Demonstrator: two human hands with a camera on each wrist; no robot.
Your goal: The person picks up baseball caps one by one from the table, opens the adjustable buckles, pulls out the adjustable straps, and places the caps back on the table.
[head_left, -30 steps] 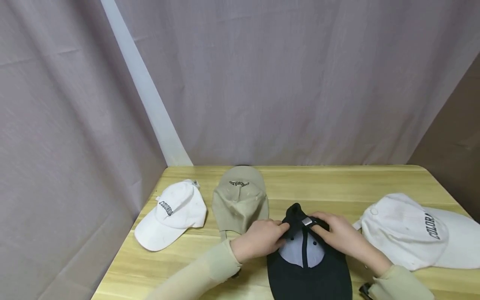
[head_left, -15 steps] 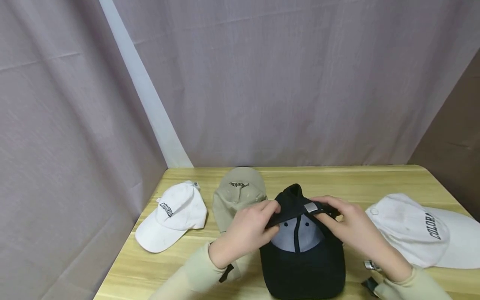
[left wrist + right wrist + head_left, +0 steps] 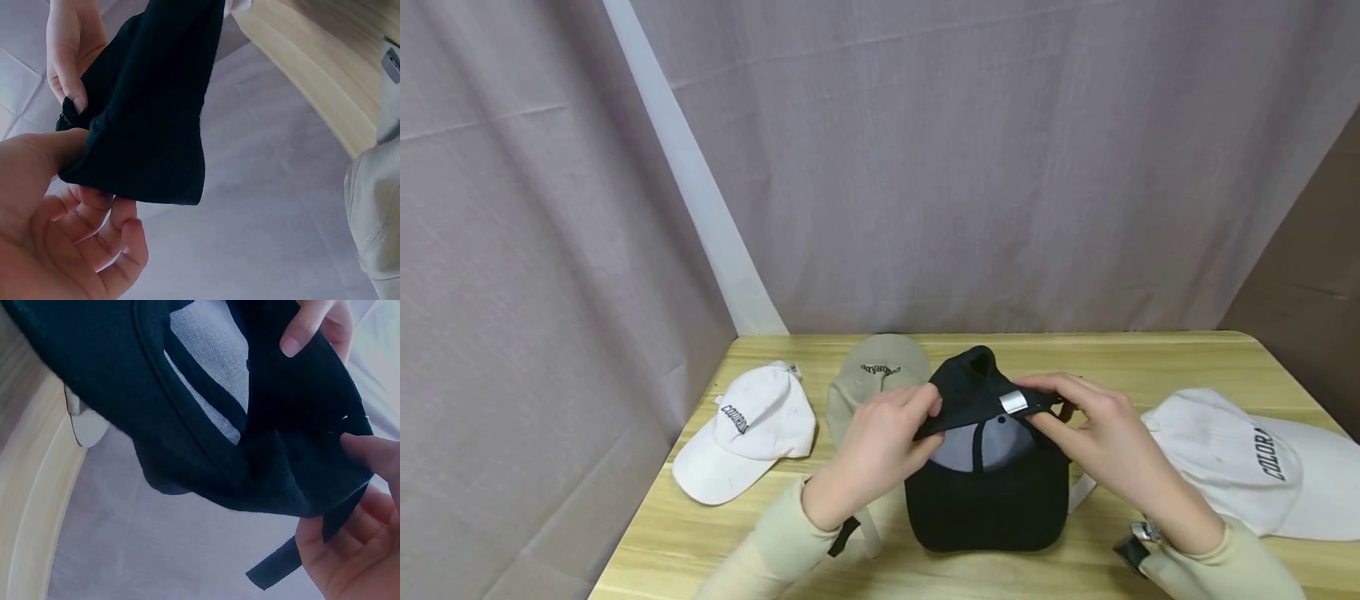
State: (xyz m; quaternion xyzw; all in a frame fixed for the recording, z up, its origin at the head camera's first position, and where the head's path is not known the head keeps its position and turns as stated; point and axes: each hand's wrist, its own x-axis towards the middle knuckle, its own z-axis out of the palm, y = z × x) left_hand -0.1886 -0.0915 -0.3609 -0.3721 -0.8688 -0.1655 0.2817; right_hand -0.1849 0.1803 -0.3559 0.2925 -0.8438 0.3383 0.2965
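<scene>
Both hands hold a black baseball cap (image 3: 988, 512) by its back rim, with the brim toward me and the grey lining showing. My left hand (image 3: 880, 437) pinches the left side of the rim between thumb and fingers; the left wrist view shows the thumb (image 3: 65, 150) on one face of the cloth. On the other side, my right hand (image 3: 1097, 425) grips the rim beside the silver buckle (image 3: 1013, 402). A loose strap end (image 3: 275, 565) hangs below the right fingers in the right wrist view.
A beige cap (image 3: 880, 362) lies behind my left hand, partly covered. One white cap (image 3: 752, 425) rests at the left of the wooden table (image 3: 685, 550), another white cap (image 3: 1210, 467) at the right. A grey curtain (image 3: 925, 167) hangs behind the table's back edge.
The black cap has risen and moved slightly left, away from me, with both hands gripping it. Its brim, cut off by the frame earlier, now shows fully. The other caps stay put.
</scene>
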